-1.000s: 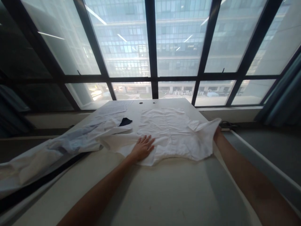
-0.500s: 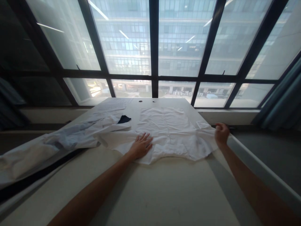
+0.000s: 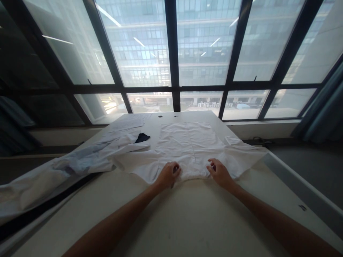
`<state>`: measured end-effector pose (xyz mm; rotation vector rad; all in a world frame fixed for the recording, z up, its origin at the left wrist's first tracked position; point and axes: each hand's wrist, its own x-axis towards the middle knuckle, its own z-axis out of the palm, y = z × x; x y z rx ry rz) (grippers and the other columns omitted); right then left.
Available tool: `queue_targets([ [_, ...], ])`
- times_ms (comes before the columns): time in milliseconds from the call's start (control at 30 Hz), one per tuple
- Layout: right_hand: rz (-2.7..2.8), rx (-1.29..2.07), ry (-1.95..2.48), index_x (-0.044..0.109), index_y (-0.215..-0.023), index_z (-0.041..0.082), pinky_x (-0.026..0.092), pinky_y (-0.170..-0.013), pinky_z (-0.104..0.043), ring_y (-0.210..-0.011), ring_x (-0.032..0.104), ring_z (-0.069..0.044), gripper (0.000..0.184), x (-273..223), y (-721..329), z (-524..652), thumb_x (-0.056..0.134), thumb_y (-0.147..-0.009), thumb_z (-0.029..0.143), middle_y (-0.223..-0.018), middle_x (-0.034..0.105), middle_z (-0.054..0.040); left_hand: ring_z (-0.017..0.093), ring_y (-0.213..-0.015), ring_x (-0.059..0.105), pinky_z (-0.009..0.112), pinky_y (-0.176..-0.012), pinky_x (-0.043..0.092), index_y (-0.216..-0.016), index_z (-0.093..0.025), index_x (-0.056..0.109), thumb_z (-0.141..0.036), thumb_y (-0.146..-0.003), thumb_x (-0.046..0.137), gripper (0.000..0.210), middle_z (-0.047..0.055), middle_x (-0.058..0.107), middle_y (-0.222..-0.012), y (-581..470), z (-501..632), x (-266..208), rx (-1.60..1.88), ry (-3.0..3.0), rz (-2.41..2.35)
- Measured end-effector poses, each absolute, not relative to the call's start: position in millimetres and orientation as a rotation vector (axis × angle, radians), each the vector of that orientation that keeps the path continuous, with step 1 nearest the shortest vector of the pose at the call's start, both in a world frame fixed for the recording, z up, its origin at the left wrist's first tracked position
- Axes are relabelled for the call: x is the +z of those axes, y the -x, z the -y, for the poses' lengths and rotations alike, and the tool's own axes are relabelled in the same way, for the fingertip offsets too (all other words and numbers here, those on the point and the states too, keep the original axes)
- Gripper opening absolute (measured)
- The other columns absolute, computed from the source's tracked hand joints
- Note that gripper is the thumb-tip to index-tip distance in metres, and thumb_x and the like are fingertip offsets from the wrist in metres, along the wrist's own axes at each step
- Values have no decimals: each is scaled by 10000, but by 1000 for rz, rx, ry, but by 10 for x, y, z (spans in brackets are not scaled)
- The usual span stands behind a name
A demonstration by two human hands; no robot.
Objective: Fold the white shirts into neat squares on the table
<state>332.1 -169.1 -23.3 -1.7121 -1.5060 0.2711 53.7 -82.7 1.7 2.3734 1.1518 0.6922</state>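
A white shirt lies spread on the table, its body stretching away from me and its sleeves out to both sides. My left hand is at the shirt's near edge, left of the middle, with its fingers curled in on the cloth; the fingertips are partly hidden. A little to the right, my right hand hovers at or just over the same edge. Its thumb and fingers are apart, and nothing shows between them.
More white clothing is heaped along the table's left side, with a dark piece of cloth beside it. The white table reaches toward tall windows. A small dark mark is near the right edge.
My right hand has let go of the sleeve at the right and come in toward the middle. My left hand, flat before, has slid nearer and right, its fingers now curled.
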Motion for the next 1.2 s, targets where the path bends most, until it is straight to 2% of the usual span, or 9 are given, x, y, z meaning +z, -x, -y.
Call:
queue_targets([
  [167,1192,566,1458,550,-1276,177,528,-630,-302,-743,645,-182,562,-168,-3343,1665,598,-730,298,-986,648,-65,139,-688,581,243,-657,436,-870,-202,573,-354,-912,596,159,-22,627,-733,-542,831,68,842,-2051,-933],
  [267,1109,641,1306,557,-1275,190,516,-612,-272,-714,646,-153,586,-38,-3379,1726,631,-700,270,-1025,688,-65,103,-600,536,201,-561,382,-1039,-205,550,-462,-892,665,318,-55,607,-704,-519,865,155,816,-1829,-737],
  [467,1369,1022,1111,662,-1098,154,449,-436,-255,-419,562,-152,349,80,-3447,1918,579,-881,414,-523,633,25,242,-925,729,330,-799,543,-1167,-129,639,-621,-970,530,541,164,766,-1020,-417,1011,367,399,-1663,-388],
  [600,1334,910,1136,704,-875,154,383,-398,-233,-381,527,-132,374,40,-3402,1865,528,-939,478,-474,597,15,254,-794,760,339,-715,577,-1019,-103,711,-650,-980,474,597,185,773,-975,-490,1062,394,264,-1694,-343],
  [733,1332,586,1246,724,-939,182,526,-597,-285,-674,691,-183,249,-21,-3367,1677,566,-904,371,-752,737,-47,228,-857,749,340,-785,582,-922,-158,750,-529,-1014,468,474,109,785,-934,-651,952,303,746,-2060,-682],
  [867,1591,420,1305,749,-977,207,550,-902,-394,-1036,685,-238,224,-113,-3375,1562,561,-869,262,-1067,743,-97,269,-1283,603,466,-1125,434,-1248,-223,698,-373,-976,561,339,90,691,-1314,-699,811,62,746,-2529,-800],
  [1000,1924,278,1441,669,-1314,221,333,-1173,-519,-1397,467,-293,418,-184,-3360,1614,573,-914,294,-1463,564,-139,266,-1496,346,521,-1233,248,-1467,-260,537,-350,-1020,486,459,83,468,-1561,-648,770,-118,435,-2796,-721],
  [1100,2249,279,1558,461,-1532,245,148,-1225,-587,-1537,212,-309,584,-183,-3324,1718,535,-974,400,-1646,308,-126,263,-1546,205,547,-1245,162,-1545,-296,424,-417,-1069,370,494,60,330,-1638,-617,797,-132,287,-2861,-690],
  [1200,2399,342,1615,327,-1599,250,80,-1228,-584,-1557,121,-288,633,-137,-3305,1831,452,-1016,464,-1677,183,-123,266,-1557,141,562,-1244,120,-1585,-308,339,-471,-1079,319,531,56,244,-1666,-584,869,-129,195,-2882,-685],
])
